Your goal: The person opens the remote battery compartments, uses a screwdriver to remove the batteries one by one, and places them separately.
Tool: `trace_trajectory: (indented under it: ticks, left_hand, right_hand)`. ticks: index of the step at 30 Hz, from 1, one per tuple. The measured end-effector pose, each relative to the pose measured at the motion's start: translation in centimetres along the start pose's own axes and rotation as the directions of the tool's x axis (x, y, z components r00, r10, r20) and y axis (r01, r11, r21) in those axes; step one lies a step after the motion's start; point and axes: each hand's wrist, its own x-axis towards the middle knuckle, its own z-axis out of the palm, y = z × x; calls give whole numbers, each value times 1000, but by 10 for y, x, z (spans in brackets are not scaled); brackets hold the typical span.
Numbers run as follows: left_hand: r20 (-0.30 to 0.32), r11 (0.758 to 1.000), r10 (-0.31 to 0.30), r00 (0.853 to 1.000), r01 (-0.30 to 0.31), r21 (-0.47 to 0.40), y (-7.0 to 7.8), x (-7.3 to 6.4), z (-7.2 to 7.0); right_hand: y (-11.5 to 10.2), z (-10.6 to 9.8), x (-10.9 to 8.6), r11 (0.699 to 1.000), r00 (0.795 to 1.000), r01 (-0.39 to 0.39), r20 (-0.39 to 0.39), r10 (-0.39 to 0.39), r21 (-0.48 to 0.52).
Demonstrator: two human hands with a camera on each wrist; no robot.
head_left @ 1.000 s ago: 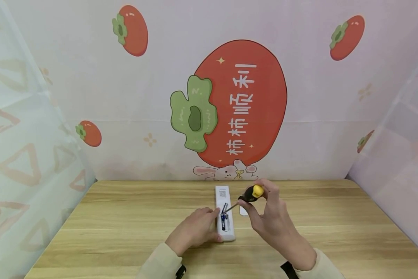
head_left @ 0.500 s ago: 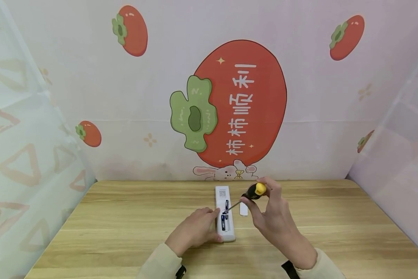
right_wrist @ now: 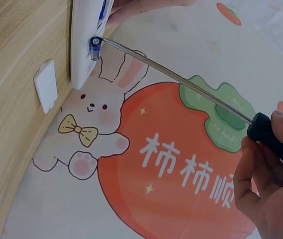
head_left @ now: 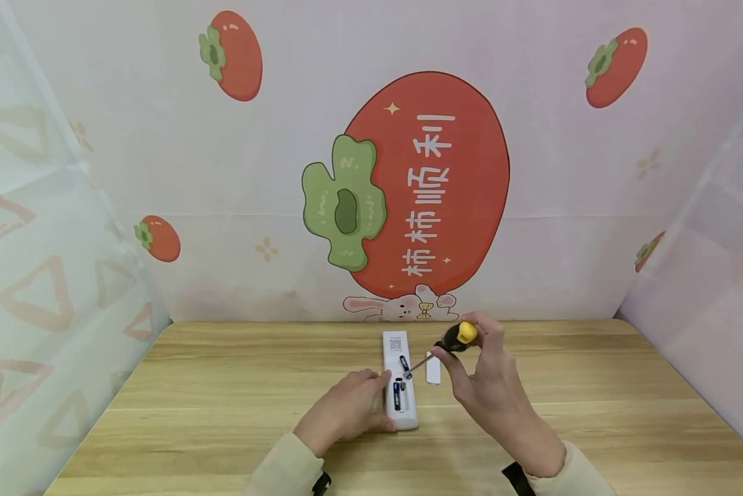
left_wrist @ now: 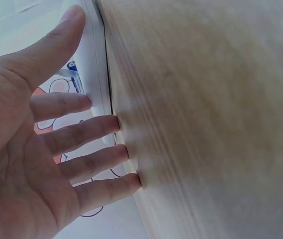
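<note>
A white remote control (head_left: 402, 417) lies with its battery compartment facing up. My left hand (head_left: 349, 403) steadies it from the left, thumb and index fingertip against its edge; the left wrist view shows the fingers fairly straight. My right hand (head_left: 492, 379) grips a screwdriver (head_left: 454, 338) by its black and yellow handle. Its metal shaft slants down to a loose battery (head_left: 405, 364) lying on the remote's back, above the compartment. In the right wrist view the screwdriver's tip is right at the end of that battery (right_wrist: 95, 51). Another blue battery (head_left: 397, 396) sits in the compartment.
A small white battery cover (head_left: 433, 370) lies on the wooden table (head_left: 222, 386), right of the remote. Behind the table's far edge stands a backdrop (head_left: 253, 158) printed with persimmons and a rabbit. Pale side panels (head_left: 55, 241) flank the table.
The loose battery has shifted away from the compartment and swung to slant the other way. The screwdriver and right hand have moved slightly right. My left hand stays in place.
</note>
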Motion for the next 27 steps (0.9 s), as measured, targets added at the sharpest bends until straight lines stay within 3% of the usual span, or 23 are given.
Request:
trace_trajectory:
  ticks: [27]
  left_hand:
    - [-1, 1000, 10, 1000, -10, 24, -1, -1, 0]
  right_hand:
    - [0, -1, 2, 996, 998, -53, -33, 50, -70]
